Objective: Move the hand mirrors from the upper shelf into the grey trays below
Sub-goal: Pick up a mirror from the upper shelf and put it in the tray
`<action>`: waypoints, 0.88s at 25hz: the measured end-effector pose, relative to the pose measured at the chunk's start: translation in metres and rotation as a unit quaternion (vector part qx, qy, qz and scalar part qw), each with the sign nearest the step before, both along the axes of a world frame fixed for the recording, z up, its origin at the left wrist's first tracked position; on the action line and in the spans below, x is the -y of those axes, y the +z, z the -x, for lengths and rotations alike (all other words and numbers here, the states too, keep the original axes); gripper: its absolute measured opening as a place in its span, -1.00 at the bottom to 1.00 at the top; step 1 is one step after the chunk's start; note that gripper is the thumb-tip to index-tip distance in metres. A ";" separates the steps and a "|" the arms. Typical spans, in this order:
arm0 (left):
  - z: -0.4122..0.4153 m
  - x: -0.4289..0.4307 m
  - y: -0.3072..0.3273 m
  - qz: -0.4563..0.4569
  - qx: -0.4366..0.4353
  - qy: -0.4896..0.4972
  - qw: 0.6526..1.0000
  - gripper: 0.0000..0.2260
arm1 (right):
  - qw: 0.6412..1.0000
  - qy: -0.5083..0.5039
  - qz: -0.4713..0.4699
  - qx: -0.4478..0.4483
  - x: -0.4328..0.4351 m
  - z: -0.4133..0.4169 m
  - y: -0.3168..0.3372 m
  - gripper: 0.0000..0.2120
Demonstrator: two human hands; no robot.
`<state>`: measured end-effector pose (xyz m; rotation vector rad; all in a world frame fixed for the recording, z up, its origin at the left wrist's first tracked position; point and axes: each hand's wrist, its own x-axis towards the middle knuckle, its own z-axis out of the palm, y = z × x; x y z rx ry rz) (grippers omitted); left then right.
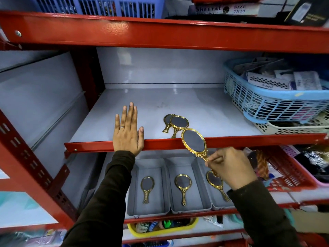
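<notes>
My right hand (231,166) grips the handle of a gold-framed hand mirror (194,141), held tilted in front of the upper shelf's red front edge (160,144). Two more gold mirrors (179,122) lie overlapping on the upper shelf just behind it. My left hand (127,131) rests flat and open on the shelf's front edge, to the left of them. Below stand three grey trays side by side: the left tray (133,202) holds one mirror (146,188), the middle tray (201,198) one mirror (183,186), the right tray (216,206) one mirror (216,183), partly hidden by my right hand.
A light blue basket (267,100) full of packets sits on a white basket at the upper shelf's right. A red basket (288,168) stands right of the trays. A yellow tray (160,229) of small items lies under them. Red uprights frame the left side.
</notes>
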<state>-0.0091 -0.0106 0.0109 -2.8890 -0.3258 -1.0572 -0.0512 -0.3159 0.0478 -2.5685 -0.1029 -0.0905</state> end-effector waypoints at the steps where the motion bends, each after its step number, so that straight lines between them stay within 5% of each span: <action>1: -0.001 -0.001 0.001 0.001 -0.002 0.001 1.000 -0.37 | 1.000 0.004 0.004 -0.017 0.005 0.005 -0.007 -0.94; 22: -0.006 0.002 -0.003 -0.027 0.039 0.015 0.999 -0.38 | 0.947 -0.184 0.138 -0.223 0.087 -0.088 -0.230 -0.72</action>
